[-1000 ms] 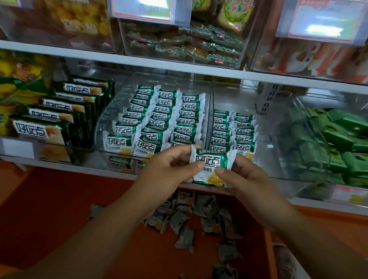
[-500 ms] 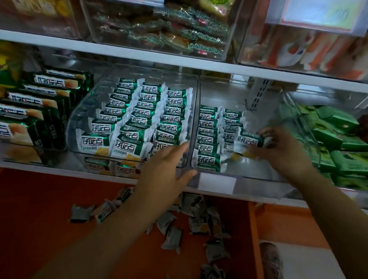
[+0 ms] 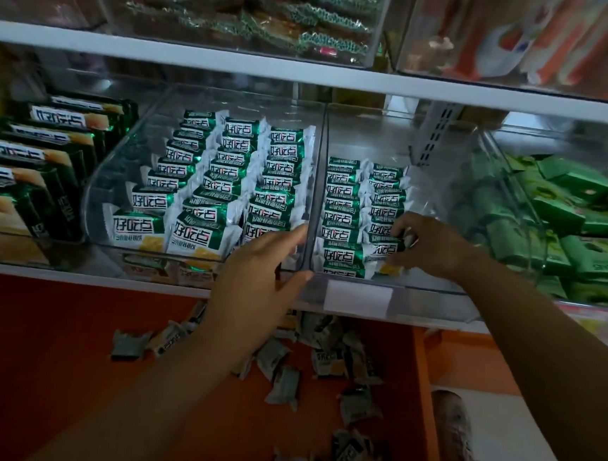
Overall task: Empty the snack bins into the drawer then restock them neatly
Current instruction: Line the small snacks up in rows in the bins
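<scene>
Right hand: the right hand [image 3: 431, 247] reaches into the right bin [image 3: 437, 289], its fingers curled round a packet [image 3: 385, 250] and setting it at the front of the second row.
Left hand: the left hand [image 3: 262, 267] is loose and holds nothing, its fingers stretched towards the wall where the two bins meet. It seems to steady the front lip, though contact is hard to confirm from this angle.
Packet in hand: low at the front of the right bin, touching the packets beside it in the first row, right of the left hand.
Done: the left bin [image 3: 124, 163] looks fully restocked, with three tidy rows standing upright. The right bin has two rows.
Left to do: the right side of the right bin is bare, with room for at least another row.
Supply: loose packets [image 3: 278, 379] lie scattered in the orange drawer [image 3: 45, 354] below both hands, so I judge the restocking well past halfway but not finished.
</scene>
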The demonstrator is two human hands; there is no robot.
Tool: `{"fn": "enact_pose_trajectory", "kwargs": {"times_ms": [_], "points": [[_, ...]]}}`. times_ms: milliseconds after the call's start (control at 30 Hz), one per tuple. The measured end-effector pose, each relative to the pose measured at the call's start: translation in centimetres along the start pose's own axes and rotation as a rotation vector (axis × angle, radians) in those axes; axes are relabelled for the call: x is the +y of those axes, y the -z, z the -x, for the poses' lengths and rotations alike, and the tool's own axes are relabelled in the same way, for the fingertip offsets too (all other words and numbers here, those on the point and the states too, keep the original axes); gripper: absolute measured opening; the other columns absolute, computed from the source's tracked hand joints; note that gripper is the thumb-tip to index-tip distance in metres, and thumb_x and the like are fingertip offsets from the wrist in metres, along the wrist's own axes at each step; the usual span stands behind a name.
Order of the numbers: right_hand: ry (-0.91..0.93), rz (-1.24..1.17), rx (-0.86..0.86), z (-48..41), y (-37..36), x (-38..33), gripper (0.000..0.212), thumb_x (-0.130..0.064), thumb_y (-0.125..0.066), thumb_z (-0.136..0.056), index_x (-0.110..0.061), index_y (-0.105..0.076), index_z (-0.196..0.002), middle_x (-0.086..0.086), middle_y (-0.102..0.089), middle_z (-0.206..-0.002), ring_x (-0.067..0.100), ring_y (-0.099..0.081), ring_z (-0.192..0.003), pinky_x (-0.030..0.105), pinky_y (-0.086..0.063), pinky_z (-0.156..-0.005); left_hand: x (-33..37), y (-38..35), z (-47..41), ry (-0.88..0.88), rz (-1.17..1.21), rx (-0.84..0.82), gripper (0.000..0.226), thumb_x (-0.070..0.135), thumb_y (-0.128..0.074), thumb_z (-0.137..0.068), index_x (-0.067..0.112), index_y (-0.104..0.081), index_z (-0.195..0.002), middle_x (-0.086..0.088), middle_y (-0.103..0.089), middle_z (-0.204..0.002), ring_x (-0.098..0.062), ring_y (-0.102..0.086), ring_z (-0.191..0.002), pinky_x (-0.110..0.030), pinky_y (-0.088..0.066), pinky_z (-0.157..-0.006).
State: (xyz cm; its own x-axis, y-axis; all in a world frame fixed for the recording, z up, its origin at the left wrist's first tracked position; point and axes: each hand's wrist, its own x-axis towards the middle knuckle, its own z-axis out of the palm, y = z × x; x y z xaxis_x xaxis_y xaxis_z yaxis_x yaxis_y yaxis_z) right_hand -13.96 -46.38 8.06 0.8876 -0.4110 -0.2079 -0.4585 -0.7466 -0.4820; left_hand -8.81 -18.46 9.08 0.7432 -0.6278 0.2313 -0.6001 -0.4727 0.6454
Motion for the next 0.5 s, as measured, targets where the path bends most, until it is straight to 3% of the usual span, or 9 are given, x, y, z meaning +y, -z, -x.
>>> {"fn": "enact_pose_trajectory", "kwargs": {"times_ms": [100,167,233,300,333,400,500], "points": [[-0.029,0.082,-0.02,0.6,0.5,-0.1,0.05,-0.03,-0.083,-0.073,-0.025,-0.057,-0.115,0.009,-0.048,-0.113,0.023,-0.055,-0.089,0.026,-0.043,-0.077,-0.3,0.2,0.3,-0.015,0.007,-0.006,0.057,0.03,-0.063,-0.094,0.03,-0.041,-0.146,0.009,-0.05,-0.142,-0.008,-0.043,-0.129,-0.019,-0.028,-0.104],[-0.002,0.121,0.095,2.1,1.6,-1.1,0.051,-0.035,-0.079,-0.077,-0.025,-0.056,-0.121,0.011,-0.045,-0.119,0.022,-0.055,-0.092,0.027,-0.043,-0.081,-0.6,0.6,1.0,-0.073,-0.044,0.049,0.049,0.028,-0.062,-0.095,0.024,-0.049,-0.141,0.003,-0.054,-0.139,-0.01,-0.041,-0.127,-0.026,-0.03,-0.106],[0.127,0.129,0.329,5.3,2.9,-3.3,0.039,-0.034,-0.073,-0.082,-0.021,-0.059,-0.116,0.007,-0.051,-0.11,0.016,-0.055,-0.085,0.026,-0.043,-0.077,-0.8,1.2,2.2,-0.192,-0.1,0.139,0.042,0.025,-0.061,-0.091,0.017,-0.059,-0.133,0.0,-0.06,-0.127,-0.011,-0.044,-0.119,-0.024,-0.033,-0.103],[0.248,0.043,0.45,9.5,3.4,-5.6,0.023,-0.033,-0.069,-0.086,-0.022,-0.061,-0.104,-0.001,-0.057,-0.088,0.01,-0.056,-0.072,0.021,-0.043,-0.068,-1.4,1.7,4.0,-0.2,-0.076,0.086,0.039,0.024,-0.064,-0.092,0.021,-0.06,-0.13,0.01,-0.057,-0.117,-0.004,-0.046,-0.109,-0.013,-0.034,-0.094],[0.292,-0.057,0.403,11.7,3.0,-6.7,0.014,-0.032,-0.066,-0.087,-0.024,-0.061,-0.097,-0.004,-0.059,-0.079,0.007,-0.057,-0.067,0.018,-0.043,-0.064,-1.9,1.8,5.1,-0.155,-0.055,-0.012,0.039,0.026,-0.065,-0.093,0.027,-0.058,-0.131,0.015,-0.053,-0.117,0.003,-0.044,-0.105,-0.011,-0.035,-0.089],[0.322,-0.229,0.155,14.8,0.6,-7.5,0.008,-0.036,-0.061,-0.088,-0.027,-0.062,-0.088,-0.003,-0.06,-0.074,0.009,-0.06,-0.067,0.017,-0.045,-0.063,-3.9,1.4,7.4,-0.052,-0.058,-0.266,0.042,0.031,-0.063,-0.093,0.036,-0.053,-0.133,0.018,-0.049,-0.125,0.006,-0.043,-0.107,-0.01,-0.038,-0.088],[0.204,-0.012,-0.297,14.9,-6.4,-4.7,0.013,-0.037,-0.057,-0.092,-0.034,-0.062,-0.104,-0.015,-0.06,-0.095,-0.001,-0.057,-0.085,0.008,-0.04,-0.07,-7.8,-0.4,9.6,0.087,-0.153,-0.552,0.051,0.034,-0.064,-0.093,0.037,-0.045,-0.14,0.01,-0.045,-0.144,-0.006,-0.051,-0.119,-0.022,-0.045,-0.095]]}}
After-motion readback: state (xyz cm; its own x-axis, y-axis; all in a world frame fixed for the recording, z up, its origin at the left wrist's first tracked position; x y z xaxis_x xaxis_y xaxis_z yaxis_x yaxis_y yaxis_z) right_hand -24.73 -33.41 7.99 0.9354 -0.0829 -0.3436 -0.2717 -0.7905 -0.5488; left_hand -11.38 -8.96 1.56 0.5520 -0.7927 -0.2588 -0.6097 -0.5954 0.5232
